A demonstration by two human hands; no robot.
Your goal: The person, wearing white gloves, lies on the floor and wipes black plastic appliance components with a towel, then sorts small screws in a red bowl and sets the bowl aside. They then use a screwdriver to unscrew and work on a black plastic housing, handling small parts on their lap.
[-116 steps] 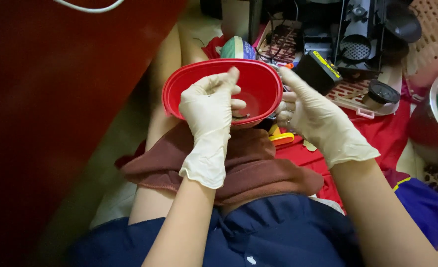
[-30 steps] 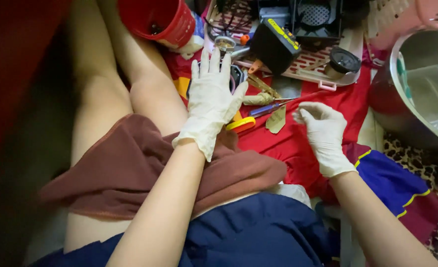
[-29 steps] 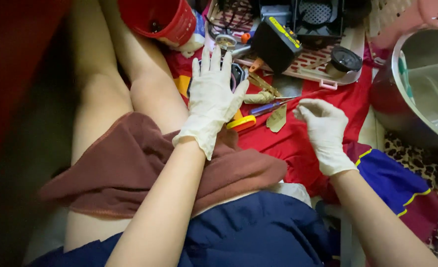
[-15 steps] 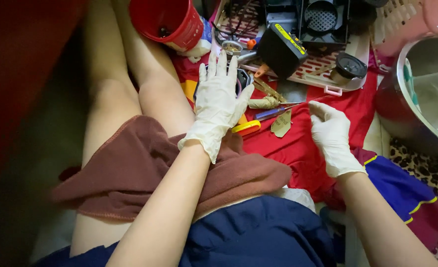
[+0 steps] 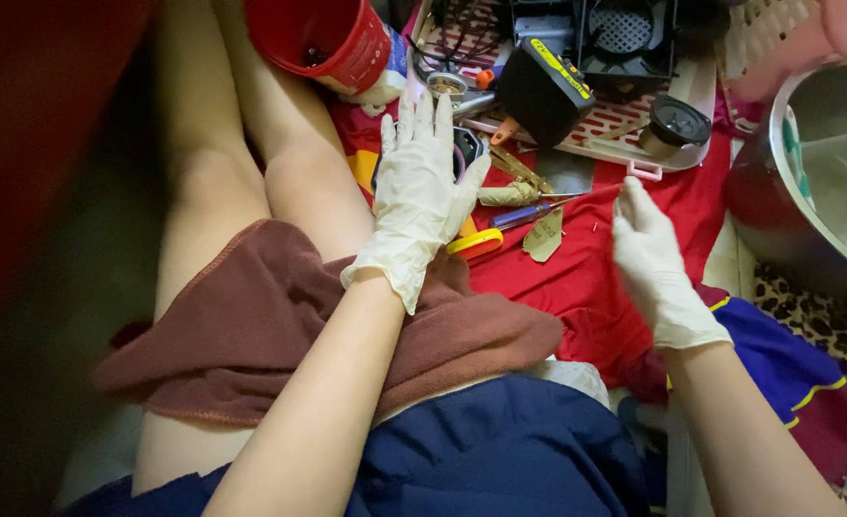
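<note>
Two gloved hands — left hand (image 5: 423,196) fingers spread, right hand (image 5: 655,257) pinching a red stick (image 5: 591,192).

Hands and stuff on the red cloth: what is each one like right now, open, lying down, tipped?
Left hand: gloved, fingers spread, holding nothing.
Right hand: gloved, fingers curled; grip unclear.
Red bowl: tipped on its side.
Blue-handled screwdriver: lying flat.
Metal bowl: upright, open.
Brown towel: draped over lap.

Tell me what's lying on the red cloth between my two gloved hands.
In the head view, a blue-handled screwdriver and a tan leaf-shaped scrap lie between left hand and right hand.
</note>
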